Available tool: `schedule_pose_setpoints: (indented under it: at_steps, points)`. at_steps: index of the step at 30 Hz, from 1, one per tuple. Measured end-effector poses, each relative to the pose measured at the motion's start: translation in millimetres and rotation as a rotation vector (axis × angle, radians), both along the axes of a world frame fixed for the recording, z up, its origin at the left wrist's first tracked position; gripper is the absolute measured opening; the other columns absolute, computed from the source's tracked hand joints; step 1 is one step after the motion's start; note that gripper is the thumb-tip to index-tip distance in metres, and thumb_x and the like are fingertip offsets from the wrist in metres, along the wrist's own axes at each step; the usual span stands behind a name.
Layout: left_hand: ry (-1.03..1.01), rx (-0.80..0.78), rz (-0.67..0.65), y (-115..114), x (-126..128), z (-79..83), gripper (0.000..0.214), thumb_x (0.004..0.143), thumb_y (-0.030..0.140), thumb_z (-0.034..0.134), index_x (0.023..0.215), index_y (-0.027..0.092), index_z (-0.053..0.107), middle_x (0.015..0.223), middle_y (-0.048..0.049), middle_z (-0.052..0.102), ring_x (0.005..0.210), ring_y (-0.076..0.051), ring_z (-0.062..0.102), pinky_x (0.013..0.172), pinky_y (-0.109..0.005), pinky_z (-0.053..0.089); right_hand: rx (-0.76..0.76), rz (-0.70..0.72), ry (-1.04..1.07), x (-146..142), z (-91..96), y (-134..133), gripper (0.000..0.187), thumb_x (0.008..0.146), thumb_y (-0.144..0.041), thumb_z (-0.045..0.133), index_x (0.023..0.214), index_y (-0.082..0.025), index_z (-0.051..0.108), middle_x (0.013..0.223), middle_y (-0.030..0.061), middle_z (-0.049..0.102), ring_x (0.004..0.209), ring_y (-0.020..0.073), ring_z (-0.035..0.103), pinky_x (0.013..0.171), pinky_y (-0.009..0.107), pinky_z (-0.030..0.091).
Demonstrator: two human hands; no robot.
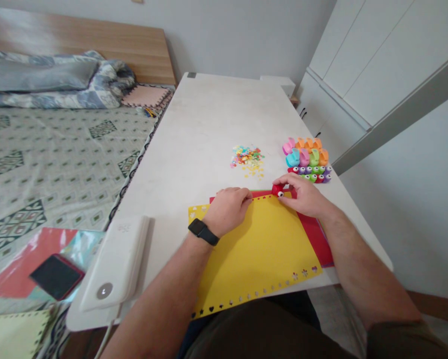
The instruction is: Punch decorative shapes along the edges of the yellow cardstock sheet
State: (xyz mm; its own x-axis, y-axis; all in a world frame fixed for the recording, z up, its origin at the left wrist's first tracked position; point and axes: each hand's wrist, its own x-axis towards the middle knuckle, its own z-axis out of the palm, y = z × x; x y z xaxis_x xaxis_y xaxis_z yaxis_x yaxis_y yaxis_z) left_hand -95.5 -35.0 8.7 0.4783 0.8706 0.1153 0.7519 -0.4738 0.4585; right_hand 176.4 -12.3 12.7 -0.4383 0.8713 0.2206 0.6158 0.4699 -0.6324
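Observation:
A yellow paper sheet [257, 254] with punched holes along its edges lies on the white table [209, 124], over a red sheet [316, 234]. My left hand [227, 209], with a black watch on the wrist, is curled and presses on the yellow sheet's far edge. My right hand [302, 194] grips a small red paper punch [277, 190] set on that same far edge.
Colourful punched paper bits [247, 157] lie mid-table. Several coloured punches [308, 159] sit at the right edge. A white power bank [115, 262] lies at the near left. A bed [52, 149] with red paper and a dark phone [57, 275] runs along the left.

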Motion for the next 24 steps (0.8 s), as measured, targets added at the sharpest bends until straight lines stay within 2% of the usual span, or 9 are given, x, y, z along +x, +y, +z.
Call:
schedule_pose_setpoints:
  at_steps: [6,15,24]
  points:
    - [-0.021,0.002,-0.002,1.3,0.1,-0.2,0.018,0.099,0.023,0.052,0.095,0.020,0.069,0.093,-0.0063,0.074,0.087,-0.022,0.069,0.080,-0.034,0.050,-0.067,0.031,0.004,0.4,0.5,-1.5,0.037,0.080,-0.014,0.070,0.115,-0.025,0.069,0.115,0.0072,0.067,0.108,0.0243,0.066,0.095,0.040,0.055]
    - [-0.020,0.002,0.002,1.5,0.3,-2.4,0.018,0.099,0.024,0.052,0.095,0.021,0.069,0.093,-0.0067,0.074,0.088,-0.022,0.069,0.082,-0.035,0.051,-0.085,0.088,-0.114,-1.3,-0.6,0.5,0.038,0.083,-0.017,0.070,0.120,-0.024,0.069,0.117,0.0091,0.067,0.111,0.0262,0.063,0.100,0.044,0.051]
    - [-0.032,-0.002,0.001,1.8,1.2,-3.0,0.019,0.100,0.025,0.051,0.095,0.021,0.070,0.092,-0.0066,0.074,0.089,-0.022,0.069,0.084,-0.035,0.051,-0.111,0.102,-0.145,3.4,-1.7,1.9,0.040,0.086,-0.024,0.070,0.126,-0.025,0.067,0.124,0.0081,0.070,0.115,0.0274,0.063,0.103,0.045,0.048]
